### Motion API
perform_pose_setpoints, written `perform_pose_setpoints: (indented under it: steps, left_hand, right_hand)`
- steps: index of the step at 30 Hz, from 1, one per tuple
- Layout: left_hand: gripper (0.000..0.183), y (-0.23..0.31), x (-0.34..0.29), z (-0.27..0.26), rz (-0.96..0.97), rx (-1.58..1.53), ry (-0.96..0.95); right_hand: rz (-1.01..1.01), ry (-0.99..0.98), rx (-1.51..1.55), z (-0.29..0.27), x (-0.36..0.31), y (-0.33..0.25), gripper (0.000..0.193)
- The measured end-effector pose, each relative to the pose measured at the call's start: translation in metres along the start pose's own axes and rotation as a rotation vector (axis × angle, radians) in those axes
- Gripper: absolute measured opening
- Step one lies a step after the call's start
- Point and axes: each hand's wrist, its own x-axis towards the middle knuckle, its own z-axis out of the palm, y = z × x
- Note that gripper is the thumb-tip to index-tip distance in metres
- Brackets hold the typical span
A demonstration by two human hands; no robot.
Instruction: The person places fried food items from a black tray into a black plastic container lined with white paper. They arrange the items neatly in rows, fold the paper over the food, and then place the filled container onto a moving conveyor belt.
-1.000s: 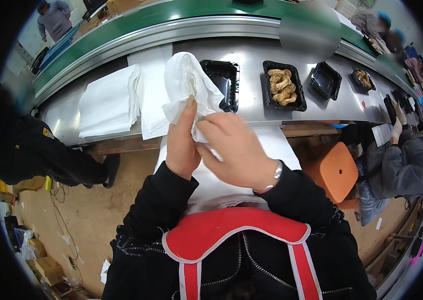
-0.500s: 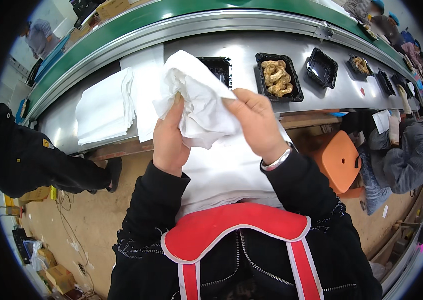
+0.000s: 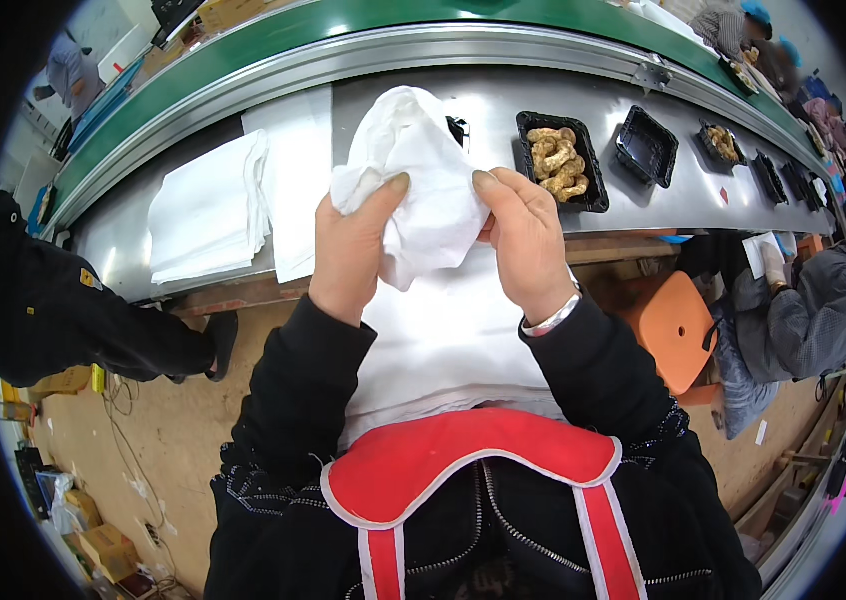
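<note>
A soft white sheet [image 3: 428, 190], thin cloth or paper, is gathered into a rounded bundle before my chest. My left hand [image 3: 358, 245] pinches its left side, thumb on top. On the opposite edge, my right hand [image 3: 525, 235] grips with the thumb over curled fingers. Whether anything is inside the folds is hidden. Below the hands, a stack of white sheets [image 3: 453, 345] lies against my lap. Behind the bundle a black tray [image 3: 458, 130] shows only by a corner. Right of it, another black tray [image 3: 598, 180] holds knobbly tan pieces [image 3: 556, 165], perhaps mushrooms or roots.
White sheets [image 3: 208, 205] are piled on the steel table [image 3: 363, 100] at left. An unfilled black tray [image 3: 646, 148] and a filled one [image 3: 720, 145] stand at right. Beyond runs a green conveyor [image 3: 343, 28]. An orange stool [image 3: 678, 330] and a seated co-worker [image 3: 813, 310] are at right.
The sheet has gone from loose and crumpled to a smoother, rounder bundle. My left hand has turned its thumb inward over it, and my right hand has drawn its fingers in.
</note>
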Motion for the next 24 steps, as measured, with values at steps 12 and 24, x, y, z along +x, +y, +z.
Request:
perform_pose_setpoints:
  steps: [12, 24]
  left_hand:
    - [0.085, -0.069, 0.128, 0.0, 0.233, 1.086, 0.036]
    - [0.094, -0.091, 0.101, -0.028, 0.433, 1.208, 0.087]
  right_hand:
    - [-0.185, 0.15, -1.329, -0.043, 0.125, 0.047, 0.036]
    - [-0.789, -0.1, -1.743, -0.035, 0.123, 0.089, 0.038]
